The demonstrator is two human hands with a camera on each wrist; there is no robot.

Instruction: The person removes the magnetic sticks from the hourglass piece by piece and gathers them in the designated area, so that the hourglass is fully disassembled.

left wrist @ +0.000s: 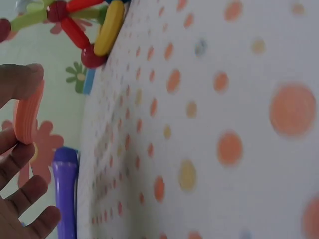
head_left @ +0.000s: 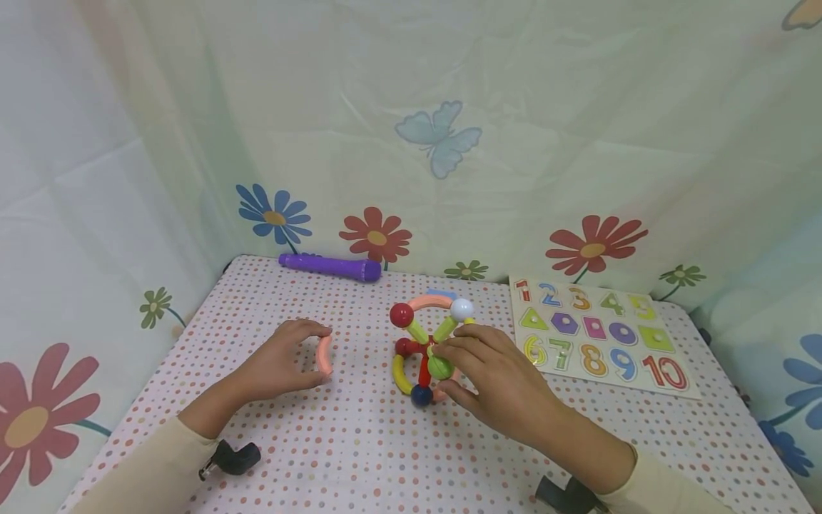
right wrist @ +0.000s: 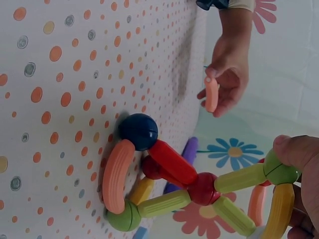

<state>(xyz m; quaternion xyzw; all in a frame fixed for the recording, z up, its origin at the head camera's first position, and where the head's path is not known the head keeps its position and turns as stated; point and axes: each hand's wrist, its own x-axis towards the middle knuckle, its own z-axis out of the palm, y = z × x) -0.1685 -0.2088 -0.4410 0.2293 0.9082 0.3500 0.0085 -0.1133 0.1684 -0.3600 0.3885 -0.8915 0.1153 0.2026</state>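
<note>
My left hand pinches a curved coral-pink stick between thumb and fingertips, above the left part of the table; in the left wrist view its grooved side shows. My right hand grips a green ball on a magnetic ball-and-stick model, thumb on the near side and fingers behind. The model has a dark red centre ball, straight red and lime sticks, and curved yellow and pink sticks along its outside. A dark blue ball and a white ball mark two corners. The fingers hide its right side.
A purple toy microphone lies at the table's back left. On the right, a number and shape puzzle board lies flat. A flowered curtain hangs behind the dotted tablecloth.
</note>
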